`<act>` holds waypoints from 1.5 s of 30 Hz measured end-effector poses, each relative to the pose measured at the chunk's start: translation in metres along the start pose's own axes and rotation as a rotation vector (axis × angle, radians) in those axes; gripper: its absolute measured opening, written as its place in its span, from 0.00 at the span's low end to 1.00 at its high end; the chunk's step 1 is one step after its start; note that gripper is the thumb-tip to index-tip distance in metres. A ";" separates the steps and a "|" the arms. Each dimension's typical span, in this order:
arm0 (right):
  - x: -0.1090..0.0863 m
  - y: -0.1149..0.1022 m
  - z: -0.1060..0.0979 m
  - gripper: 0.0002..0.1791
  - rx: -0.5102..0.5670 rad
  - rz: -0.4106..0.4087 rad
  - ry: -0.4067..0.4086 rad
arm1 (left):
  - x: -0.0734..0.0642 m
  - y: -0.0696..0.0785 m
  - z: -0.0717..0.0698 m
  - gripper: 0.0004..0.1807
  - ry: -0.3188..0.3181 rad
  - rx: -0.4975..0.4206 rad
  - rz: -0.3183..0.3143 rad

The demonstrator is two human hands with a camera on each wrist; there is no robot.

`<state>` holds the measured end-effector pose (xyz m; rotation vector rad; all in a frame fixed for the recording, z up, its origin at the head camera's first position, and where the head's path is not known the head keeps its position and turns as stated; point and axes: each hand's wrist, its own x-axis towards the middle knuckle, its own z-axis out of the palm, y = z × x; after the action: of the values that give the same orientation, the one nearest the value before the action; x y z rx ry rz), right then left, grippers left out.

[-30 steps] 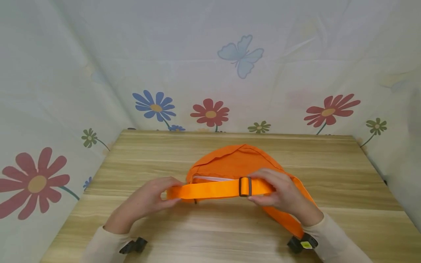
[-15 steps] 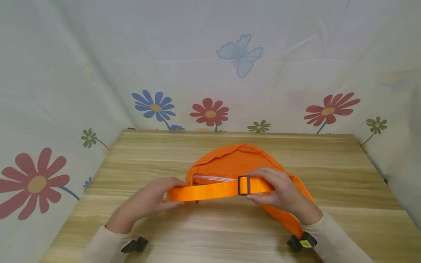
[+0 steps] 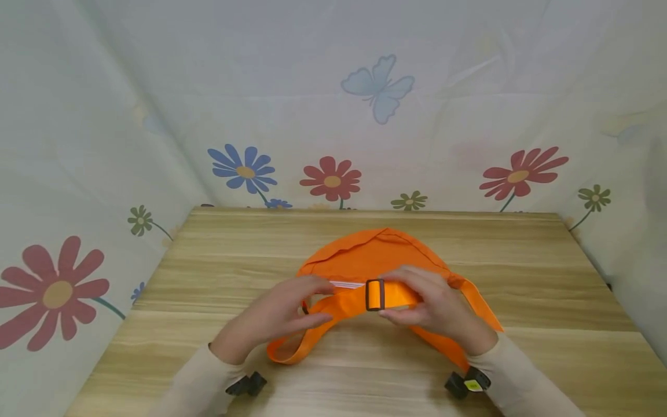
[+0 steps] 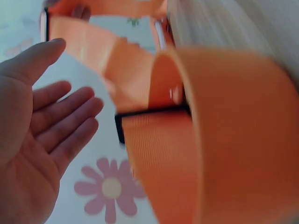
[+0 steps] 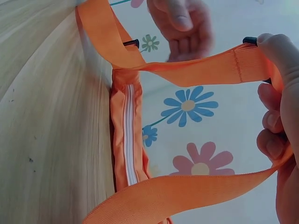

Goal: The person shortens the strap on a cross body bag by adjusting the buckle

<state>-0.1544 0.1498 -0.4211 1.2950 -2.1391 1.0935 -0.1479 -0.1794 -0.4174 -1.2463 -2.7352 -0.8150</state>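
Note:
An orange fabric bag (image 3: pixel 372 258) with a white zipper (image 5: pixel 130 135) lies on the wooden table. Its orange strap (image 3: pixel 344 304) is raised in front of it and carries a black slider buckle (image 3: pixel 367 296). My right hand (image 3: pixel 440 310) pinches the strap just right of that slider, between thumb and fingers. Fingers extended, my left hand (image 3: pixel 278 310) hovers around the strap left of the slider. The left wrist view shows its palm (image 4: pixel 28 182) with nothing in it. A strap loop (image 3: pixel 292 353) hangs below the left hand, and a second black buckle (image 4: pixel 154 112) shows on the strap.
The wooden table (image 3: pixel 219 243) ends at a pale cloth backdrop (image 3: pixel 292 104) printed with flowers and a butterfly. A black camera unit (image 3: pixel 247 383) sits at the left wrist and another black unit (image 3: pixel 466 382) at the right wrist.
My left hand has let go of the strap's left end and moved right toward the slider. The freed strap has dropped into a loop. The right hand, still pinching, has shifted slightly left.

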 end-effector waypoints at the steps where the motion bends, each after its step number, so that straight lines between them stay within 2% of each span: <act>1: 0.001 0.000 0.000 0.24 0.001 0.004 -0.003 | 0.004 0.003 0.002 0.27 0.013 -0.007 0.011; 6: 0.004 -0.001 0.005 0.25 0.024 0.007 -0.010 | 0.017 0.014 0.012 0.33 0.079 -0.069 0.043; 12: 0.006 0.000 0.011 0.26 0.061 -0.020 -0.007 | 0.024 0.022 0.023 0.34 0.114 -0.168 -0.003; 18: 0.005 0.001 0.014 0.26 0.054 -0.032 -0.002 | 0.027 0.024 0.031 0.30 0.163 -0.245 -0.020; 22: 0.005 0.002 0.014 0.27 0.043 -0.023 -0.016 | 0.028 0.023 0.033 0.26 0.197 -0.238 -0.011; 28: -0.001 0.003 0.003 0.26 -0.026 0.030 -0.064 | 0.025 0.020 0.032 0.23 0.246 -0.184 0.060; 34: -0.006 0.009 -0.010 0.27 -0.066 -0.026 -0.093 | 0.018 0.014 0.029 0.23 0.249 -0.161 0.052; 39: -0.007 0.010 -0.015 0.23 -0.050 -0.064 -0.105 | 0.017 0.013 0.030 0.24 0.236 -0.162 0.060; 45: -0.007 0.007 -0.014 0.20 -0.065 -0.056 -0.060 | 0.018 0.019 0.031 0.32 0.199 -0.234 0.002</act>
<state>-0.1582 0.1664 -0.4206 1.3653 -2.1489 0.9660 -0.1410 -0.1421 -0.4318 -1.1297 -2.5378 -1.2174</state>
